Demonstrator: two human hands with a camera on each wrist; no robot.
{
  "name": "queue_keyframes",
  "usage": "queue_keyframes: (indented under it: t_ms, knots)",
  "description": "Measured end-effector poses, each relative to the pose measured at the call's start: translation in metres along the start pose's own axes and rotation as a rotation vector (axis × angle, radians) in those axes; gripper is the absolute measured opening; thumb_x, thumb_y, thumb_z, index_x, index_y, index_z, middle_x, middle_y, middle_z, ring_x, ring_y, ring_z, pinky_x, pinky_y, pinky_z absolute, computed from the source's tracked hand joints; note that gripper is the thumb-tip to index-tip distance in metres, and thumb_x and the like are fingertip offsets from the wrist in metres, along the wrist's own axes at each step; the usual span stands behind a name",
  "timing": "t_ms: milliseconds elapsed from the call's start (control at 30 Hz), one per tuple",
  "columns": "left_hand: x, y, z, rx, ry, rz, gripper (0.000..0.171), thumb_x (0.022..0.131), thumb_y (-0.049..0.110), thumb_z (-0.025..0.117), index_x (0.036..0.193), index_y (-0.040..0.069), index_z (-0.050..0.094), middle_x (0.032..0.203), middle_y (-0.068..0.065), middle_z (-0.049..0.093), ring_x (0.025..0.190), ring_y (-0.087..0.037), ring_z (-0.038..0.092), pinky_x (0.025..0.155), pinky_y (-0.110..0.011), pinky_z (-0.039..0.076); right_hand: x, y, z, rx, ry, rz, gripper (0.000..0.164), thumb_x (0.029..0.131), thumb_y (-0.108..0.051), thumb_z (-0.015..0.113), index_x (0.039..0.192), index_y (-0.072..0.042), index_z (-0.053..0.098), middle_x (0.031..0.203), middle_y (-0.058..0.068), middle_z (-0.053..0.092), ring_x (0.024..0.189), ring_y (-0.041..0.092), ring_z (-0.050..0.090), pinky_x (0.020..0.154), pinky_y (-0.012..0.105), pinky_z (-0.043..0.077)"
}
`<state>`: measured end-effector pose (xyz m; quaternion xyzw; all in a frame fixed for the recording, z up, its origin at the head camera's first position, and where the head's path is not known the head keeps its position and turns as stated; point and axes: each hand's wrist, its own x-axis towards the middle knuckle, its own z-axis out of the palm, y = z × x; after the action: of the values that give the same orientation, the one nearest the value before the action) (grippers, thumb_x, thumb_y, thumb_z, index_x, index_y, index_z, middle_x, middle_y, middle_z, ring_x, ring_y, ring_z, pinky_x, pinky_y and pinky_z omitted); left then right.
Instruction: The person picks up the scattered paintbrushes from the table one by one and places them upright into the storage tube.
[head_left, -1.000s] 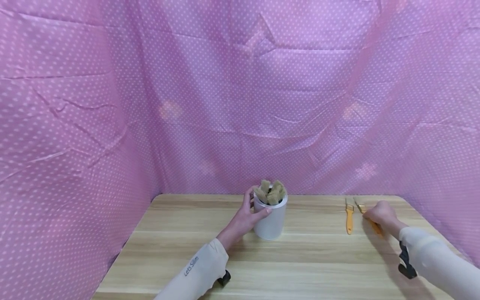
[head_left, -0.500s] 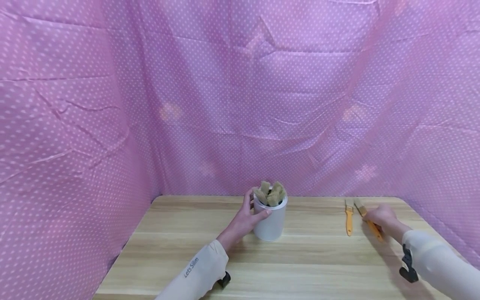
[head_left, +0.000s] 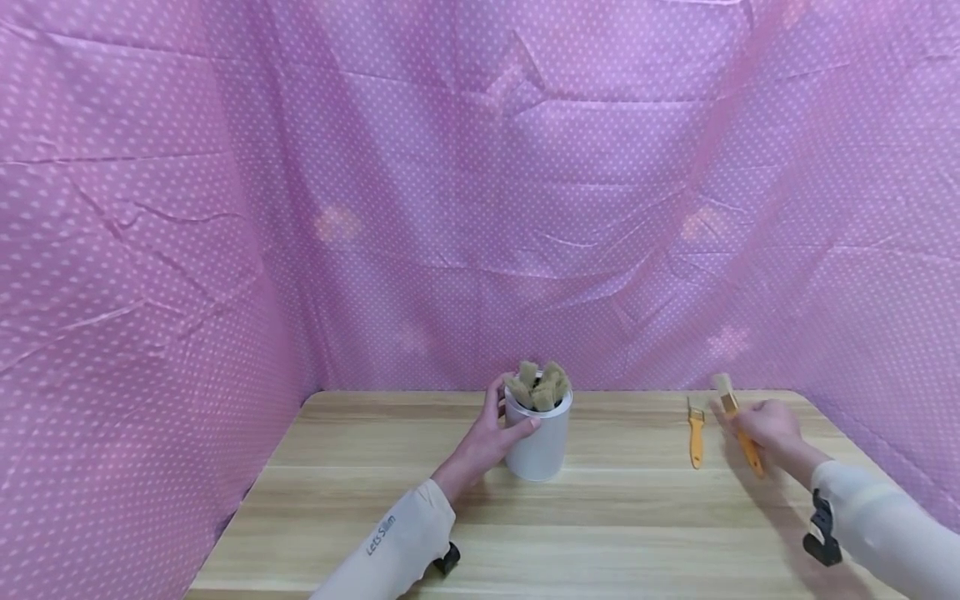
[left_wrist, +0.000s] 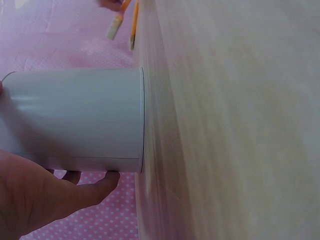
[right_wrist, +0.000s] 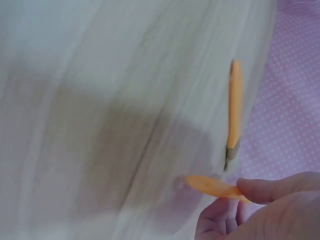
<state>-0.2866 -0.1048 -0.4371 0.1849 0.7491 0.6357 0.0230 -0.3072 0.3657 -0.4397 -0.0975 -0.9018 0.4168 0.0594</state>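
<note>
Near the middle of the table stands a white cylindrical can [head_left: 537, 450], upright, with several pale bristle heads [head_left: 544, 388] poking above its rim. My left hand [head_left: 491, 437] grips the can from its left side, thumb at the front near the rim; in the left wrist view the fingers [left_wrist: 97, 192] lie along its wall. My right hand [head_left: 772, 429] pinches the orange handle of a paintbrush [head_left: 748, 454], its bristles tilted up and away from the table. Left of it, a second orange-handled paintbrush [head_left: 697, 442] lies flat, also visible in the right wrist view as a paintbrush [right_wrist: 235, 105].
The light wooden table [head_left: 600, 542] ends at a pink dotted cloth [head_left: 480, 208] that hangs behind it and along both sides. A black strap mount [head_left: 822, 533] sits on the right wrist and another mount [head_left: 447, 559] on the left.
The right hand has lifted its paintbrush off the table, bristle end rising. The left hand keeps its hold on the can, and the other paintbrush lies where it was.
</note>
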Motion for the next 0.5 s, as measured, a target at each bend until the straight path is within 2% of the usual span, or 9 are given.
queue_keyframes:
  t_ms: [167,300,367,500]
  knots:
    - [-0.001,0.0,-0.001,0.007,-0.014,0.001,0.087,0.09,0.049,0.074,0.157,0.037,0.019,0.166,-0.007,0.017,0.147,-0.038,0.023,0.111,-0.067,0.025,-0.004,-0.018,-0.001,0.023,0.024,-0.008,0.02,0.088,-0.012,0.063,0.079,0.006,0.064,0.071,0.006,0.063,0.064,0.019,0.054,0.054,0.031,0.05]
    - [-0.002,0.0,-0.001,0.005,-0.017,0.005,0.086,0.09,0.049,0.074,0.157,0.039,0.02,0.165,-0.006,0.018,0.147,-0.037,0.023,0.112,-0.066,0.025,-0.009,-0.039,0.004,0.125,0.038,-0.02,0.025,0.091,-0.01,0.064,0.102,0.012,0.061,0.088,0.011,0.063,0.076,0.018,0.059,0.063,0.033,0.057]
    - [-0.001,0.0,-0.001,0.002,-0.018,0.013,0.087,0.09,0.048,0.074,0.158,0.036,0.019,0.165,-0.006,0.018,0.147,-0.038,0.024,0.111,-0.066,0.026,-0.012,-0.052,0.008,0.188,0.014,-0.041,0.029,0.094,-0.01,0.064,0.111,0.012,0.058,0.096,0.012,0.063,0.081,0.016,0.061,0.07,0.033,0.06]
    - [0.0,0.001,-0.001,-0.004,-0.014,0.019,0.089,0.091,0.047,0.074,0.159,0.033,0.018,0.164,-0.008,0.021,0.146,-0.038,0.025,0.111,-0.066,0.027,-0.02,-0.081,0.016,0.325,-0.03,-0.096,0.028,0.095,-0.008,0.067,0.112,0.011,0.056,0.094,0.007,0.064,0.08,0.013,0.065,0.075,0.032,0.06]
